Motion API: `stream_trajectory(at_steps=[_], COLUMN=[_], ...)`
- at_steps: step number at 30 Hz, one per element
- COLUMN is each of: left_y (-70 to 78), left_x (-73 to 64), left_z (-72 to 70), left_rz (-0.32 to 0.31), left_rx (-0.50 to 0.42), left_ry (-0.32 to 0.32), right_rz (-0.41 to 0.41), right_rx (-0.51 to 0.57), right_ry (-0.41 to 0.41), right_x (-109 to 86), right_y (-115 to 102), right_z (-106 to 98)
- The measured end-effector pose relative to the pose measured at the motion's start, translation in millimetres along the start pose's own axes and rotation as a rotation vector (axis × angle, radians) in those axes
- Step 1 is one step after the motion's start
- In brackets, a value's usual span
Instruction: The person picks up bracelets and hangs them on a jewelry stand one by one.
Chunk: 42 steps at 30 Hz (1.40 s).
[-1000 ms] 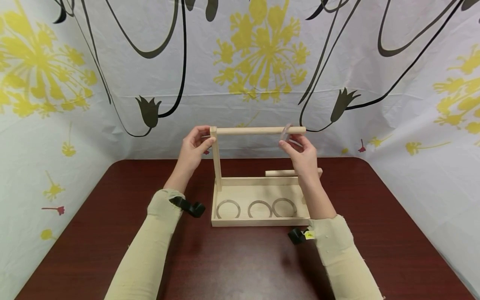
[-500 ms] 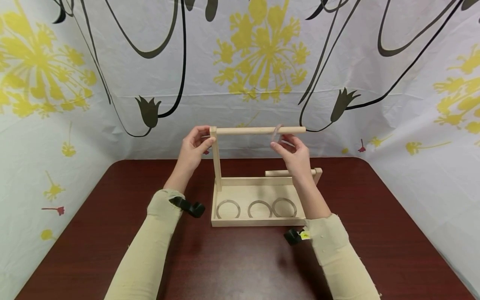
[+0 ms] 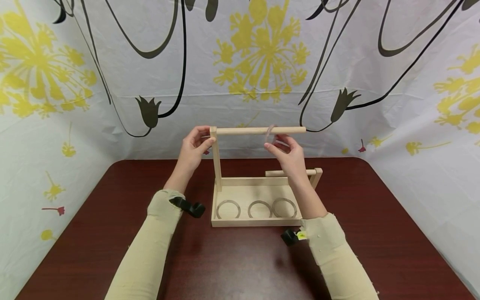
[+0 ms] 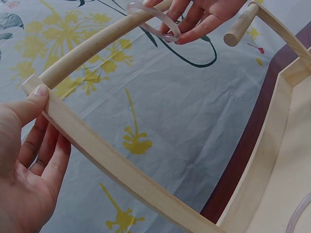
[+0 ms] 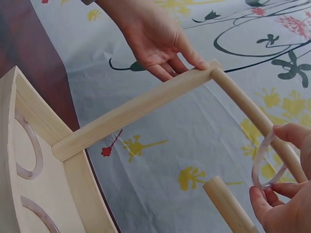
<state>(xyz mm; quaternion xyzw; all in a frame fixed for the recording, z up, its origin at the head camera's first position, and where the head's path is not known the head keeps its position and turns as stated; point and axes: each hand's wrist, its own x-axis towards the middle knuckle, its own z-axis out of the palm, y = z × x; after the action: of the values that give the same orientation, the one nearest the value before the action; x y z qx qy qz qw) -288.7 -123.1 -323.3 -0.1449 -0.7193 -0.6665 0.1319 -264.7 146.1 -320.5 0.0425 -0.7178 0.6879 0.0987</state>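
Note:
A wooden bangle stand has a shallow tray (image 3: 258, 223), a tall post (image 4: 121, 162) at the left and a round bar (image 3: 240, 131) running right from its top. My left hand (image 3: 192, 148) grips the top of that post between thumb and fingers. My right hand (image 3: 290, 156) pinches a clear pinkish bangle (image 5: 257, 167), which encircles the bar a bit right of its middle. In the right wrist view, thumb and fingertips hold the bangle from two sides. Inside the tray lie three more bangles, among them the left bangle (image 3: 228, 201).
A shorter second bar (image 3: 275, 173) on a low post (image 3: 316, 177) stands at the stand's right, partly behind my right forearm. The stand rests on a dark red-brown table (image 3: 240, 262). Behind hangs a patterned cloth (image 3: 240, 75). Black wrist cameras sit on both sleeves.
My right hand has slid the bangle leftward along the upper bar, from near its free end toward the middle. My left hand has stayed on the post.

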Motion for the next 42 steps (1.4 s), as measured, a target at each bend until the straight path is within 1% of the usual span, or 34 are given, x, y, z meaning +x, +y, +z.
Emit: stream_trajectory(at_steps=[7, 20, 25, 35, 42], left_y=[-0.9, 0.0, 0.0, 2.5, 1.0], left_x=[0.4, 0.3, 0.0, -1.6, -1.5], left_z=[-0.1, 0.4, 0.4, 1.2, 1.0], left_rz=[0.001, -0.008, -0.008, -0.007, -0.003], left_rx=[-0.001, -0.007, -0.004, 0.006, 0.008], left_ry=[-0.002, 0.0, -0.001, 0.002, 0.001], right_rz=[-0.015, -0.014, -0.01, -0.037, -0.049], right_rx=[0.004, -0.011, -0.018, -0.028, -0.036], right_ry=[-0.015, -0.034, -0.044, -0.072, -0.09], right_x=[0.2, 0.0, 0.2, -1.9, -2.1], right_y=[0.7, 1.3, 1.4, 0.9, 1.6], right_z=[2.8, 4.0, 2.8, -1.5, -5.1])
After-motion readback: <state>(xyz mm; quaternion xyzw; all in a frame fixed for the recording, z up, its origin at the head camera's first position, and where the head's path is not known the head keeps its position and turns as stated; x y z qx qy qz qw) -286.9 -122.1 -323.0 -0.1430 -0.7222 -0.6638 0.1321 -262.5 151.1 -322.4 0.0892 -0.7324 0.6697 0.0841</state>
